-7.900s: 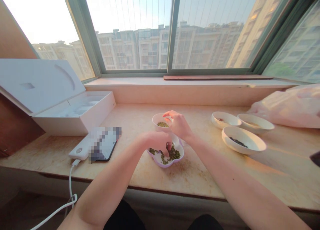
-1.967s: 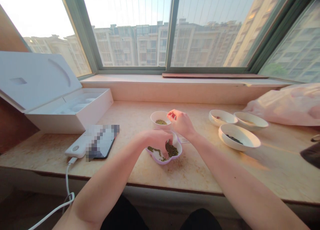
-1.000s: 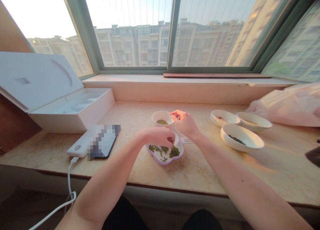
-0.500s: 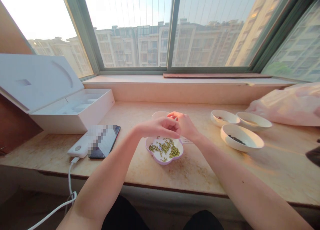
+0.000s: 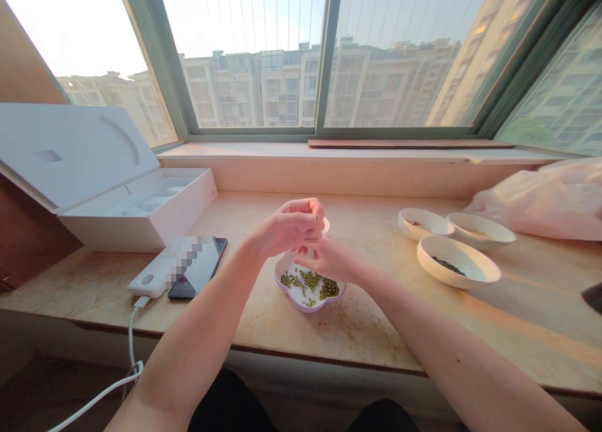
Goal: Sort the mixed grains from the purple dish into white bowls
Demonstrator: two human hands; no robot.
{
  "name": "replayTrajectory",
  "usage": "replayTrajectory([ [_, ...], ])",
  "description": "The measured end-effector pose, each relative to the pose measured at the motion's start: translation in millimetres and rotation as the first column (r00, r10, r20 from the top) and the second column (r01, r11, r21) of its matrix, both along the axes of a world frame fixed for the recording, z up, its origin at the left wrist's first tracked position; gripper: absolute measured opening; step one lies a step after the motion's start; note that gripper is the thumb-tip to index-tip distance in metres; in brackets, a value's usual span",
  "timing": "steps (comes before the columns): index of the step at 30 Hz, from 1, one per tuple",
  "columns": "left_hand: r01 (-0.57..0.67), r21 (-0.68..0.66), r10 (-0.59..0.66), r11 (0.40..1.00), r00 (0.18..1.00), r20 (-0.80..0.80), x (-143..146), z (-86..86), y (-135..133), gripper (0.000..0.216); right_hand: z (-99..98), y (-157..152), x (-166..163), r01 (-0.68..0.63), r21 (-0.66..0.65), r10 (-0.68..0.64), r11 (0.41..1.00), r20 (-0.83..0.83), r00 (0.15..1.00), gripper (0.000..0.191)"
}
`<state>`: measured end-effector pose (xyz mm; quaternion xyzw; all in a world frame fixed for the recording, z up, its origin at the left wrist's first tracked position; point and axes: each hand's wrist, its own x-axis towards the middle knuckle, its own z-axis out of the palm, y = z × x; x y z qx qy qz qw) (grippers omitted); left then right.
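A lilac flower-shaped dish point(image 5: 301, 303) with green beans point(image 5: 311, 282) sits near the counter's front edge. My left hand point(image 5: 289, 227) is raised over the small white bowl point(image 5: 325, 225) behind it, fingers pinched together; what they hold is too small to make out. That bowl is almost wholly hidden by the hand. My right hand point(image 5: 327, 258) is lower, over the far side of the lilac dish, fingers curled down toward the beans.
An open white box point(image 5: 136, 209) stands at the left, with a phone point(image 5: 195, 275) on a white power bank point(image 5: 149, 280) and its cable in front. Three white bowls point(image 5: 451, 259) sit at the right. A pink plastic bag point(image 5: 545, 200) lies far right.
My left hand rose from the lilac dish to above the small white bowl. My right hand dropped from beside that bowl down to the lilac dish.
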<state>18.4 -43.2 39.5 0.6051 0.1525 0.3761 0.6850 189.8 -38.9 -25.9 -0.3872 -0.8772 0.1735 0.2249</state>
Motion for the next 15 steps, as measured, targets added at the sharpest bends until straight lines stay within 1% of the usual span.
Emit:
replayTrajectory([
  [4,-0.039,-0.005,0.039,0.999,0.999,0.010,-0.5,-0.4,0.7,0.038,2.7,-3.4,0.2,-0.101,-0.046,0.104,0.994,0.063,0.993,0.027],
  [8,-0.007,0.000,0.007,1.000,0.999,0.046,-0.3,-0.5,1.1,0.037,8.5,-6.9,-1.6,-0.205,-0.074,0.211,0.976,0.086,0.974,0.032],
  [10,-0.011,0.004,0.010,1.000,0.999,0.041,0.0,-0.7,1.5,0.035,8.9,-7.8,-2.5,-0.229,-0.085,0.237,0.970,0.097,0.967,0.032],
  [12,-0.058,0.006,0.058,0.998,0.998,0.021,1.1,-1.4,3.1,0.034,7.6,-8.2,-2.7,-0.232,-0.095,0.242,0.968,0.110,0.964,0.033],
  [15,-0.170,0.024,0.170,0.985,0.985,-0.012,4.5,-4.2,8.5,0.033,5.2,-9.0,-1.9,-0.222,-0.103,0.234,0.970,0.126,0.964,0.036],
])
